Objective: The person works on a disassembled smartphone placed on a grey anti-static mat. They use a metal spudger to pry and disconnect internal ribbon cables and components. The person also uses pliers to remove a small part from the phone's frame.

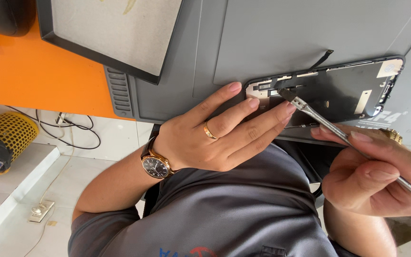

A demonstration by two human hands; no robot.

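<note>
Nearest the camera is the person's grey shirt [243, 209]. Just above it, the right hand [376, 176] is curled shut around a metal-handled brush [348, 139], pinching the handle between thumb and fingers. The brush's dark bristle tip rests on the upper end of the phone screen panel [338, 90]. The left hand [210, 135], wearing a gold ring and a wristwatch [155, 165], lies flat with fingers stretched and slightly spread, the fingertips pressing on the near-left end of the phone screen panel. The panel lies back side up on a grey work mat [281, 38]. Beyond the panel's left end a black-framed board [115, 28] overlaps the mat, over an orange table [24, 76].
</note>
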